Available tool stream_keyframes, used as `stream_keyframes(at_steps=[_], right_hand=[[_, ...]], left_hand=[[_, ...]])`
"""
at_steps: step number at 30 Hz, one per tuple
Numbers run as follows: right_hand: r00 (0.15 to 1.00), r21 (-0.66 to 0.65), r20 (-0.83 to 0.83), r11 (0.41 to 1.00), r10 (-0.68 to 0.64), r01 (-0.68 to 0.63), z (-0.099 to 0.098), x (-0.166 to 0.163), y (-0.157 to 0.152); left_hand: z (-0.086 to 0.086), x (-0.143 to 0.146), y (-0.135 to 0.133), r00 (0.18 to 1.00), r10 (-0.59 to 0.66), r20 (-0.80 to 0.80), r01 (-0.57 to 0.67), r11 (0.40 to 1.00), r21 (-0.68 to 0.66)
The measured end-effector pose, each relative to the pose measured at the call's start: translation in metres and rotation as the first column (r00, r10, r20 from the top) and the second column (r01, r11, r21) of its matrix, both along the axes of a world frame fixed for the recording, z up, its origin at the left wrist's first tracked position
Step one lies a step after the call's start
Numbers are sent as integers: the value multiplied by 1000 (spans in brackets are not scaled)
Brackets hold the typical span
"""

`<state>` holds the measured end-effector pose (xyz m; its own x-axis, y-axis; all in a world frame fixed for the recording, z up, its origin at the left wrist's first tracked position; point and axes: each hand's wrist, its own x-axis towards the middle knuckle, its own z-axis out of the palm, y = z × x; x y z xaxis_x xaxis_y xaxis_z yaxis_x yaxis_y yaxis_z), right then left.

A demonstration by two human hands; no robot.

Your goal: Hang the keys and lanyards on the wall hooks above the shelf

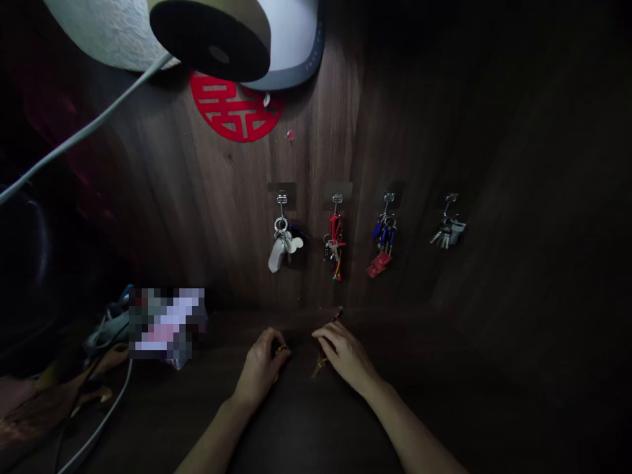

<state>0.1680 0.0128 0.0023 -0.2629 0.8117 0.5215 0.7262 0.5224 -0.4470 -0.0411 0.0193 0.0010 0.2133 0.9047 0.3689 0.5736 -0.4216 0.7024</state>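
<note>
Both my hands rest on a dark wooden shelf below a wood-panelled wall. My left hand is curled, its fingers closed on a small brassy object that I cannot name. My right hand lies with fingers bent over a thin key-like object with a red end poking out beyond the fingertips. On the wall above hang four key bunches on hooks: one with a white fob, one with red cords, one with blue fobs and a red tag, one of plain silver keys.
A red paper-cut emblem and a white-grey appliance are on the wall above. A pale cable crosses the upper left. Clutter, a blurred patch and a wooden tool fill the left of the shelf.
</note>
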Motion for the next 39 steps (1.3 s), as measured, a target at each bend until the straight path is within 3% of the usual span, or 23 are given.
stream_keyframes(at_steps=[8, 13, 16, 20, 24, 27, 31, 35, 39], right_hand=[[993, -59, -22, 991, 115, -116, 4, -24, -13], [986, -65, -90, 987, 142, -148, -3, -26, -9], [978, -54, -189, 993, 90, -101, -3, -24, -5], [941, -89, -339, 995, 13, -46, -1, -21, -3], [891, -172, -455, 982, -6, -81, -1, -20, -2], [850, -256, -526, 957, -20, -136, 0, -20, -2], [834, -357, -551, 909, -18, -216, 3, -22, -1], [846, -417, -534, 876, -20, -242, 6, -24, -3], [867, -406, -498, 878, 20, -253, 11, -25, -7]], left_hand=[[-3, 13, -5, 929, -44, 367, 83, 992, -92], [-11, 16, 0, 846, -117, 520, 220, 965, -140], [-11, 17, 1, 849, -149, 508, 256, 955, -149], [-7, 16, 0, 913, -89, 399, 147, 982, -118], [1, 12, -2, 965, -61, 256, 71, 997, -31], [6, 11, -4, 953, -24, 301, 39, 998, -45], [10, 13, -5, 857, -10, 515, 86, 989, -124], [12, 13, -5, 686, -9, 728, 281, 926, -253], [13, 13, -5, 508, 4, 862, 444, 856, -265]])
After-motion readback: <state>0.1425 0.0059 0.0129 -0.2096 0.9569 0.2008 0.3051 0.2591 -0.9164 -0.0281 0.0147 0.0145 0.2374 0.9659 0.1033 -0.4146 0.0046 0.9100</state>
